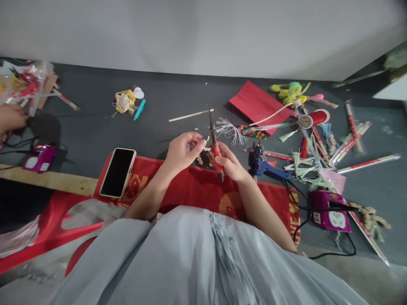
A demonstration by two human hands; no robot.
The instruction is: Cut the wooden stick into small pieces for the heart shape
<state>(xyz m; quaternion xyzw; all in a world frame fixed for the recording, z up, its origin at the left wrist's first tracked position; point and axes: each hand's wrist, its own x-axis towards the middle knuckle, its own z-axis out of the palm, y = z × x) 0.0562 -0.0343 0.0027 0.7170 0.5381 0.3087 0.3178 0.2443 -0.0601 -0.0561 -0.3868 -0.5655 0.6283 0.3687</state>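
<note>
My right hand grips a craft knife with a red handle, its long thin dark blade pointing away from me. My left hand is closed, thumb and fingers close together. At its fingertips shows a short pale piece of wooden stick. Between the hands lies a beige braided cord, partly hidden. Just beyond them, a longer wooden stick and a tiny cut piece rest on the grey table.
A phone lies at left on a red towel. At right are white threads, a blue glue gun, red paper, a thread spool and a purple power socket. Another person's hand is at far left.
</note>
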